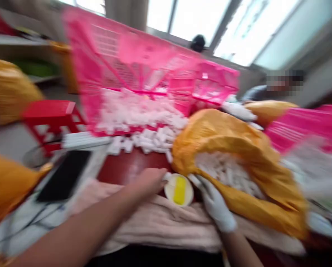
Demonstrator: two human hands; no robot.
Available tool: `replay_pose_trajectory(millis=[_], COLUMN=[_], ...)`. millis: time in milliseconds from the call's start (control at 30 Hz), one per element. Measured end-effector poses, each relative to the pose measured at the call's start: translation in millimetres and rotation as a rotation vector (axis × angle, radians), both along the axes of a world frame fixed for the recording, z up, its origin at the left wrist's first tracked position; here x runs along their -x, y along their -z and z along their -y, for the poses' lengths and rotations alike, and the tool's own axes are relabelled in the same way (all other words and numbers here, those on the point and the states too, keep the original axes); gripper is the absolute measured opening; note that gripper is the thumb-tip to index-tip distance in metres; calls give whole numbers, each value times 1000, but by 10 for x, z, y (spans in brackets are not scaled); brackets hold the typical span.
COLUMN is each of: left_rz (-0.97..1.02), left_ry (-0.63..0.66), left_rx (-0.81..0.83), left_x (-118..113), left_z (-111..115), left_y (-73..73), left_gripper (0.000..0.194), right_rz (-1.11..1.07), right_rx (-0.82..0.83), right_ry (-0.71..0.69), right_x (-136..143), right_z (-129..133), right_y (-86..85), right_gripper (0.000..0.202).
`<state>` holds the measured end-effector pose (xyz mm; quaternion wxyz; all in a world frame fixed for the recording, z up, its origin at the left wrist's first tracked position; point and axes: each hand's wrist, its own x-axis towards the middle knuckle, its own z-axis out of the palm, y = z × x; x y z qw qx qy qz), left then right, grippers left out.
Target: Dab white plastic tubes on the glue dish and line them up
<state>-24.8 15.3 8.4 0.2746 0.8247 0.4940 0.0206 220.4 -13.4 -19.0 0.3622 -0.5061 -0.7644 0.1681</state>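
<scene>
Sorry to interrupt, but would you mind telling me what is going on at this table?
A person works at a cluttered table. The bare left hand touches a small round white container with a yellow piece, while the white-gloved right hand sits at the mouth of an orange bag holding small white pieces. More white pieces spill from a tipped pink basket.

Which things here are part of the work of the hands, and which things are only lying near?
In use: left hand and gloved right hand at the round white dish with a yellow piece; orange bag of white pieces.

Lying about: black phone, red stool, tilted pink basket, beige cloth.
</scene>
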Motion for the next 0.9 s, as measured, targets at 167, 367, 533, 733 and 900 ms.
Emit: replay_pose_trajectory(millis=[167, 367, 533, 733, 900], left_rz=[-54, -114, -96, -101, -108], left_ry=[79, 38, 62, 72, 77], left_rx=[-93, -141, -170, -185, -198], left_x=[-327, -253, -297, -270, -277], left_z=[-111, -41, -57, -47, -40], left_y=[109, 69, 98, 105, 106], left_gripper=[24, 24, 23, 23, 23], right_rz=[50, 218, 179, 167, 135], right_rx=[115, 81, 49, 50, 56], right_ry=[57, -47, -62, -98, -18], right_x=[-256, 19, -30, -21, -30], right_z=[156, -32, 20, 94, 147], right_y=[-74, -148, -132, -79, -64], right_gripper=[30, 26, 25, 20, 25])
